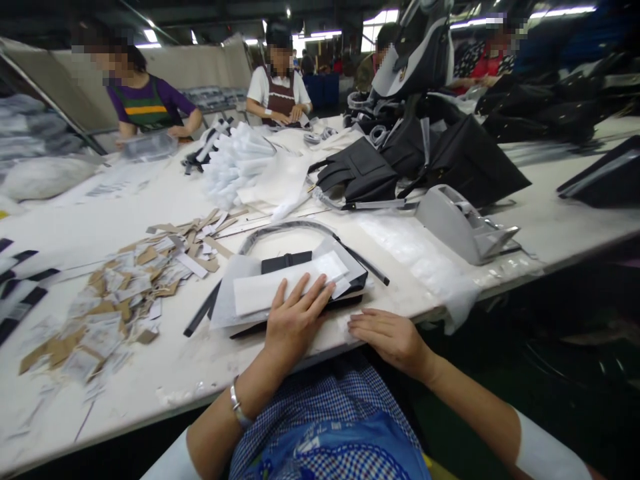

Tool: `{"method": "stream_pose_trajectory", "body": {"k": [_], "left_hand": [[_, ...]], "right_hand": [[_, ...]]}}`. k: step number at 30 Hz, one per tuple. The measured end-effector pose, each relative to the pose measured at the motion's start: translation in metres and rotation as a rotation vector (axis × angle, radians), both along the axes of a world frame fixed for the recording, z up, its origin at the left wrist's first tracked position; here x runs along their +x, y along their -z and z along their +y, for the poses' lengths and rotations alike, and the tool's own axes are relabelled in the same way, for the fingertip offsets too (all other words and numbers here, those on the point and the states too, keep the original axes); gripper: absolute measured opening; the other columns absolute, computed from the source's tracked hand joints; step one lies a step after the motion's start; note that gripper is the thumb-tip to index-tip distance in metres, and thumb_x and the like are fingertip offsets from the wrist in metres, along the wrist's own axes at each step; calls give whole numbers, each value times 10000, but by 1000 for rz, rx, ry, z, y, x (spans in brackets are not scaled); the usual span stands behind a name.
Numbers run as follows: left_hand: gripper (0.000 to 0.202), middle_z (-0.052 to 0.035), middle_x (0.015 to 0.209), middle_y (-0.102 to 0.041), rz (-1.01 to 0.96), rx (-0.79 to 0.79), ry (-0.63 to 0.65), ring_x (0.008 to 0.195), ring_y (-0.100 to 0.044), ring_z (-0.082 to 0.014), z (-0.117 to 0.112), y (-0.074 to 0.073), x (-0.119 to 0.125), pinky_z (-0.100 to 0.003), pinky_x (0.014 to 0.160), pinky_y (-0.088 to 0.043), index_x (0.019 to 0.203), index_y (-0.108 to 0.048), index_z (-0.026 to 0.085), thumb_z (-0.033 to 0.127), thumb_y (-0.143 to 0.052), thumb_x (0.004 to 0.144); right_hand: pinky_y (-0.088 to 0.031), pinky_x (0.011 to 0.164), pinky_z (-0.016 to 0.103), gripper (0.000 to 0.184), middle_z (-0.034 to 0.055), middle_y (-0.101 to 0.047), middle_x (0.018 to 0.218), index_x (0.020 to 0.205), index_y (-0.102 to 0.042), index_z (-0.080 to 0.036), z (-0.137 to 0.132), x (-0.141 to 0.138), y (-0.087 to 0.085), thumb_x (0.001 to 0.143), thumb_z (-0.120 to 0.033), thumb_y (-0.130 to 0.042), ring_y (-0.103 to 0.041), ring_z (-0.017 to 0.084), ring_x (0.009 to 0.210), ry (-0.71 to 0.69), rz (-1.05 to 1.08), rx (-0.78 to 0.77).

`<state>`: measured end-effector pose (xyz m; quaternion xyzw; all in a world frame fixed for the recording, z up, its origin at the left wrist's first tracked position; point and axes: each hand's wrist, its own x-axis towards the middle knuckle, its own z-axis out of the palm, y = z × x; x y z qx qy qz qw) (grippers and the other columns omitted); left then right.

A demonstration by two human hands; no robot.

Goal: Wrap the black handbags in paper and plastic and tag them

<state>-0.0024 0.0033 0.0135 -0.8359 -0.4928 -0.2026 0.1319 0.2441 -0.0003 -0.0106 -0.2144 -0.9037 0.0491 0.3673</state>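
My left hand [296, 319] lies flat with its fingers spread on a folded white sheet [265, 293]. That sheet rests on a black handbag [350, 293], over a larger thin translucent sheet [226, 293]. A wrapped handle [290, 229] loops behind the bag, and black strap ends stick out at both sides. To the right, at the table's front edge, my right hand [393, 339] has its fingers stretched out close together. They touch a small whitish scrap [345, 325], whose kind I cannot make out. The right thumb is not clearly visible.
Left of the bag lies a heap of tags and card pieces [120, 293]. A grey tape dispenser [455, 223] stands right, near plastic film [415, 253]. Black bags [360, 170] and white rolls [237, 163] sit farther back. Several people work around the table [165, 360].
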Motion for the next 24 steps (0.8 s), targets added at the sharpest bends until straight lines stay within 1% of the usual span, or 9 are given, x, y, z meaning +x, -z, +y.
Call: {"method": "stream_pose_trajectory", "body": {"k": [4,8,12,15,18,21,24], "left_hand": [[523,5,1451,-528,15,7,-15,1358,-477,-253,0,1,1,-520,1174,-276,1429,-473,336,336,-623,928],[500,-16,1427,-556,12,25,-22,1344,-494,-258,-1,1,3,-517,1171,-279,1416,-494,329,312,-616,931],[489,-20,1430,-554,21,22,-19,1343,-494,-256,-1,2,3,-514,1168,-281,1415,-496,326,295,-604,938],[481,-18,1433,-551,22,30,-15,1342,-494,-250,-1,4,2,-511,1168,-278,1412,-495,324,303,-600,944],[470,-7,1433,-552,26,47,-6,1345,-491,-242,-1,6,2,-514,1162,-284,1409,-490,333,318,-593,950],[440,-5,1427,-560,35,71,15,1339,-496,-237,-2,7,2,-514,1156,-293,1390,-507,338,329,-583,957],[423,-13,1423,-565,40,82,37,1332,-503,-240,-2,8,2,-508,1158,-293,1382,-521,335,322,-573,962]], "right_hand": [[-578,958,389,263,96,-749,1094,1109,-692,-139,-21,-1,1,941,-85,-497,-695,190,1063,-1,-32,27],[-568,977,381,258,99,-749,1098,1106,-695,-137,-38,4,0,942,-94,-501,-690,192,1079,16,-23,36],[-564,983,368,271,93,-748,1104,1119,-697,-153,-42,8,-2,939,-94,-503,-689,188,1083,26,-19,41],[-569,974,371,270,87,-752,1092,1116,-695,-158,-42,8,-9,932,-92,-509,-696,188,1068,25,-18,41],[-581,951,353,275,81,-759,1068,1119,-689,-155,-39,8,-25,928,-76,-508,-708,179,1034,31,-16,44],[-593,915,327,288,58,-769,1020,1115,-694,-178,-30,5,-50,924,-70,-508,-726,166,966,36,0,55],[-588,905,306,307,30,-773,994,1089,-708,-213,-13,0,-75,921,-67,-497,-732,152,914,37,-10,76]]}}
